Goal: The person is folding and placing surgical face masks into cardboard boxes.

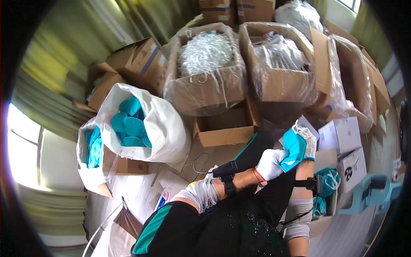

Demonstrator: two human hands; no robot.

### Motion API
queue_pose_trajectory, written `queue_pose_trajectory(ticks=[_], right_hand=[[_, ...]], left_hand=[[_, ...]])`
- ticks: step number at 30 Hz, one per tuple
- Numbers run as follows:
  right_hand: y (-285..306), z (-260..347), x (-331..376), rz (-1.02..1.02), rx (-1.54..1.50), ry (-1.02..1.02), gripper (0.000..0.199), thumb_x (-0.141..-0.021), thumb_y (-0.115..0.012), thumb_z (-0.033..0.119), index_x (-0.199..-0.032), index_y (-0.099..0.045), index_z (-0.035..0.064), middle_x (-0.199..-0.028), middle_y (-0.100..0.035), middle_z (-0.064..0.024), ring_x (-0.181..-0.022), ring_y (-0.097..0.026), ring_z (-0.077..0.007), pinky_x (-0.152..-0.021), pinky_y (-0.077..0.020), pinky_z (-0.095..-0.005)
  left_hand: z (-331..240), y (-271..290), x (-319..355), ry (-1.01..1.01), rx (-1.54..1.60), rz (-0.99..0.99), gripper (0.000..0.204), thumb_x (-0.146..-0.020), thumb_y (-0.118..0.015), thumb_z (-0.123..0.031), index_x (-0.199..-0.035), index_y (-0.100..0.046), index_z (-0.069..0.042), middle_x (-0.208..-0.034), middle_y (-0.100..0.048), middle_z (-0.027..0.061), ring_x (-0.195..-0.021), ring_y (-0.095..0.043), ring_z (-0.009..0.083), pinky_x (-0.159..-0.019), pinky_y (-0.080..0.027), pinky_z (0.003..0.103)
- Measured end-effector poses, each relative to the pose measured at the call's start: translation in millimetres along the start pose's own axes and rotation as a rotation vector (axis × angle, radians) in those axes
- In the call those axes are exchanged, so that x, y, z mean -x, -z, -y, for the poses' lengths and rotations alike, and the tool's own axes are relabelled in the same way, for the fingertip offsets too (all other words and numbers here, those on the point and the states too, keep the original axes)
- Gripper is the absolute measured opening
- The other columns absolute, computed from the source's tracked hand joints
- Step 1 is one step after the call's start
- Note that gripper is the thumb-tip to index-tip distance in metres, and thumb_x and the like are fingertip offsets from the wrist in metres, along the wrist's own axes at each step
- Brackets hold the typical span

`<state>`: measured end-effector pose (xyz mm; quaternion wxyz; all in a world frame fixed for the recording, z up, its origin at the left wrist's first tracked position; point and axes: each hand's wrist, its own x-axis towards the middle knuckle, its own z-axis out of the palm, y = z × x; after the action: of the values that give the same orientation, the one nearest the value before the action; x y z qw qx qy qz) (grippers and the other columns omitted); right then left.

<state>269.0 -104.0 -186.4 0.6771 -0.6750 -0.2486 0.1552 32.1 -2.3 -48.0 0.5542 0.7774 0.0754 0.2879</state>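
Observation:
Both my hands wear white knit gloves and meet over my lap. My left hand [269,164] grips the lower edge of a teal cup-shaped piece [294,147]. My right hand [308,141] closes on the same piece from above and to the right. Each wrist carries a black strap, and grey sleeves cover my forearms. Beneath my right arm, a box [329,180] holds more teal pieces with white loops.
A white sack [162,124] full of teal cups and a second bag [92,150] stand at the left. Cardboard boxes of white elastic cords [207,55], lined with clear plastic, fill the back. Small white cartons [342,135] sit at the right beside a teal plastic stool [368,192].

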Motion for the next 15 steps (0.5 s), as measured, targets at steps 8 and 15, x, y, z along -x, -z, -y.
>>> queue_pose_trajectory(ticks=[8, 15], right_hand=[[-134.3, 165.1, 46.7, 0.170, -0.401, -0.601, 0.023, -0.099, -0.056, 0.026, -0.093, -0.066, 0.0060, -0.066, -0.056, 0.0016, -0.053, -0.055, -0.0086, -0.045, -0.0409, -0.0213], [-142.7, 163.1, 76.3, 0.313, 0.048, -0.303, 0.023, -0.096, -0.062, 0.027, -0.100, -0.068, 0.0057, -0.075, -0.061, 0.0034, -0.061, -0.050, -0.0025, -0.052, -0.0377, -0.0193]], left_hand=[[24.1, 95.6, -8.1, 0.570, 0.559, -0.274, 0.022, -0.086, -0.066, -0.010, -0.106, -0.068, -0.002, -0.090, -0.068, 0.0021, -0.078, -0.058, 0.0074, -0.067, -0.047, 0.025], [73.8, 90.4, -13.6, 0.556, 0.773, -0.303, 0.034, -0.096, -0.061, -0.019, -0.125, -0.052, -0.003, -0.112, -0.064, 0.0082, -0.092, -0.065, 0.0177, -0.078, -0.054, 0.033]])
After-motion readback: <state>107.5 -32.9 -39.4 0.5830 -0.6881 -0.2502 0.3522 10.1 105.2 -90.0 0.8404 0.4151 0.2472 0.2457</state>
